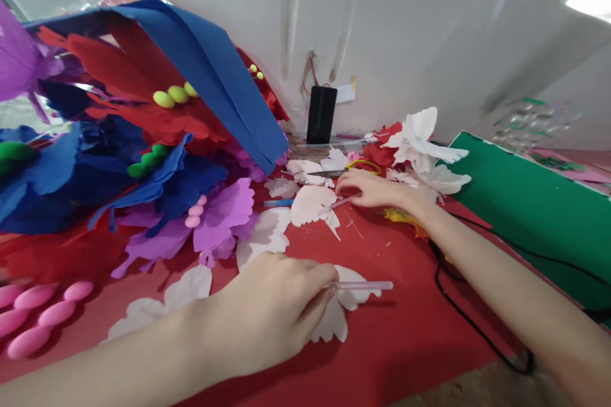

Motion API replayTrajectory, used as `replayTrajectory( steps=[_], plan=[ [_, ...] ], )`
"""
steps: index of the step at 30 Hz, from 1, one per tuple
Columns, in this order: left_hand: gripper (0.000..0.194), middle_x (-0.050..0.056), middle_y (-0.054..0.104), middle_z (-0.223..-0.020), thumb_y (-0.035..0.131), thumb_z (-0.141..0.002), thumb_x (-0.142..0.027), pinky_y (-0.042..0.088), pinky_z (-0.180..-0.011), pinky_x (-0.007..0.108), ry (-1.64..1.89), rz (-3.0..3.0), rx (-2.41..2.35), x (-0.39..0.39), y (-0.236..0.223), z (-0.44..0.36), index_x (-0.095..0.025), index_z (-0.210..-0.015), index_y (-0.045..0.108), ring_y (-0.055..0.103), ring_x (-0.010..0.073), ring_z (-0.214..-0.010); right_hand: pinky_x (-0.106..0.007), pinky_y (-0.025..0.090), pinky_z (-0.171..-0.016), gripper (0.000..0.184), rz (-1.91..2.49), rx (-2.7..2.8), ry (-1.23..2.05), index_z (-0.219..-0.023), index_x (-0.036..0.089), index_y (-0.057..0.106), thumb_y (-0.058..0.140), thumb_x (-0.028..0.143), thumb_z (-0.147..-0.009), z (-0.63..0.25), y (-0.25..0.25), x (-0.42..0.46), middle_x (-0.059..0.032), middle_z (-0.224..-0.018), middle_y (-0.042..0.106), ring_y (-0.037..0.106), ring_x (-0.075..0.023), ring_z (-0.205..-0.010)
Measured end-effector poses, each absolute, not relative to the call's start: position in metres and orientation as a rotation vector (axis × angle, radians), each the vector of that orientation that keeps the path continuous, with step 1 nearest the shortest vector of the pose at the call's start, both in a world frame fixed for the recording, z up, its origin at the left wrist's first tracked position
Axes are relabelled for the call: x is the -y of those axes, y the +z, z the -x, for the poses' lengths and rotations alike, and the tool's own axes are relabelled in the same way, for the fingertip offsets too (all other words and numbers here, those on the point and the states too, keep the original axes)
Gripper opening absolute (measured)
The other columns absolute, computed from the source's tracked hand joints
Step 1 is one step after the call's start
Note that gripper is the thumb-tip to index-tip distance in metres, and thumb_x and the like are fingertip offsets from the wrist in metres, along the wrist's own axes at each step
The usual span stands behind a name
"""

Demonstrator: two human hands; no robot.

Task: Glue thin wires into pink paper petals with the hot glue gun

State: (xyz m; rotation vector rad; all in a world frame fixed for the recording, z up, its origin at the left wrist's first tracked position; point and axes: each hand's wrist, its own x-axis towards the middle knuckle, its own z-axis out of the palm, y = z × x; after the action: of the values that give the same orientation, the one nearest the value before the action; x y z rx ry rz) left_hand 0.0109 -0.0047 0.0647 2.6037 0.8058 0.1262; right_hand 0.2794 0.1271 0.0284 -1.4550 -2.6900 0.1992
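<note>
Slim bare forearms (128, 359), narrow wrists (203, 337), bare left grip (281, 305) and bare right grip (370, 189).

Working bare-armed, both forearms in view! Holding the left hand (281, 308) low and close, back turned up, with fingers curled under and thumb and forefinger pressed into a neat pinch toward the right. Laying the left forearm (162, 346) almost flat, in from the lower left corner. And stretching the right forearm (506, 273) farther out, slanted from the lower right, with the right hand (366, 188) palm down, fingers bent leftward; pinched or merely bunched, hard to tell.
</note>
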Motion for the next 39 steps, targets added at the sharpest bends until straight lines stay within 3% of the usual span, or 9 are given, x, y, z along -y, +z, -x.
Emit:
replayTrajectory(
  steps=[3,6,11,18,21,25,31,35,39],
  plan=[
    [0.020,-0.001,0.065,-0.069,0.040,-0.087,-0.015,0.028,-0.049,0.022,0.107,-2.572,-0.789,0.005,0.064,-0.012,-0.019,-0.075,0.056,0.057,0.0127,-0.056,-0.036,0.043,-0.087,0.012,1.384,2.751,0.306,-0.085,0.016,0.063,0.063,0.021,-0.074,-0.274,0.032,-0.115,-0.0074,-0.100,0.059,0.054,-0.0186,-0.094],
    [0.020,0.000,0.065,-0.070,0.040,-0.086,-0.013,0.030,-0.050,0.022,0.074,-2.550,-0.788,0.005,0.064,-0.013,-0.018,-0.075,0.055,0.059,0.0136,-0.058,-0.034,0.044,-0.083,0.009,1.365,2.711,0.367,-0.082,0.015,0.061,0.054,0.021,-0.080,-0.267,0.036,-0.108,-0.0075,-0.094,0.060,0.054,-0.0177,-0.089],
    [0.026,0.001,0.065,-0.072,0.034,-0.090,-0.018,0.033,-0.052,0.022,0.075,-2.518,-0.804,0.005,0.063,-0.012,-0.018,-0.075,0.055,0.059,0.0141,-0.060,-0.034,0.047,-0.081,0.020,1.356,2.590,0.480,-0.098,0.015,0.058,0.050,0.030,-0.087,-0.251,0.053,-0.111,-0.0047,-0.098,0.061,0.057,-0.0141,-0.089],
    [0.030,0.001,0.060,-0.069,0.029,-0.091,-0.026,0.032,-0.056,0.024,0.183,-2.318,-0.861,0.001,0.062,-0.012,-0.019,-0.080,0.056,0.054,0.0139,-0.062,-0.040,0.049,-0.083,0.036,1.437,2.276,0.531,-0.117,0.016,0.051,0.051,0.036,-0.087,-0.243,0.085,-0.138,-0.0084,-0.117,0.054,0.055,-0.0184,-0.100],
    [0.025,-0.002,0.048,-0.063,0.032,-0.089,-0.032,0.032,-0.053,0.021,0.351,-1.945,-0.823,-0.003,0.059,-0.015,-0.019,-0.082,0.052,0.045,0.0110,-0.057,-0.040,0.049,-0.083,0.036,1.420,2.204,0.637,-0.117,0.016,0.051,0.051,0.037,-0.087,-0.239,0.086,-0.129,-0.0084,-0.116,0.054,0.056,-0.0183,-0.100],
    [0.023,-0.009,0.020,-0.052,0.034,-0.089,-0.034,0.016,-0.040,0.017,0.491,-1.347,-0.725,-0.010,0.053,-0.020,-0.020,-0.070,0.036,0.014,0.0069,-0.043,-0.034,0.050,-0.079,0.024,1.336,2.195,0.905,-0.102,0.017,0.061,0.050,0.031,-0.088,-0.230,0.071,-0.087,-0.0049,-0.100,0.063,0.059,-0.0147,-0.088],
    [0.011,-0.011,0.020,-0.049,0.030,-0.085,-0.020,0.012,-0.038,0.016,0.519,-1.096,-0.716,-0.005,0.047,-0.027,-0.020,-0.075,0.034,0.009,0.0058,-0.042,-0.025,0.048,-0.071,0.032,0.921,1.810,1.380,-0.102,0.022,0.065,0.064,0.040,-0.076,-0.217,0.036,-0.008,-0.0038,-0.104,0.061,0.056,-0.0109,-0.083],
    [0.009,-0.010,0.031,-0.052,0.030,-0.086,-0.022,0.025,-0.042,0.016,0.417,-1.381,-0.690,0.006,0.039,-0.027,-0.020,-0.085,0.039,0.025,0.0058,-0.041,-0.022,0.043,-0.056,0.030,1.006,1.575,1.298,-0.076,0.019,0.062,0.058,0.048,-0.078,-0.216,0.034,0.030,-0.0022,-0.089,0.056,0.049,-0.0068,-0.063],
    [0.021,0.001,0.059,-0.083,0.031,-0.088,-0.015,0.044,-0.069,0.023,0.336,-2.118,-0.564,0.013,0.035,-0.021,-0.017,-0.090,0.052,0.055,0.0113,-0.073,-0.032,0.049,-0.069,0.034,1.160,1.437,0.789,-0.065,0.023,0.048,0.045,0.051,-0.084,-0.245,0.065,0.038,-0.0001,-0.066,0.055,0.055,-0.0139,-0.067]
  ],
)
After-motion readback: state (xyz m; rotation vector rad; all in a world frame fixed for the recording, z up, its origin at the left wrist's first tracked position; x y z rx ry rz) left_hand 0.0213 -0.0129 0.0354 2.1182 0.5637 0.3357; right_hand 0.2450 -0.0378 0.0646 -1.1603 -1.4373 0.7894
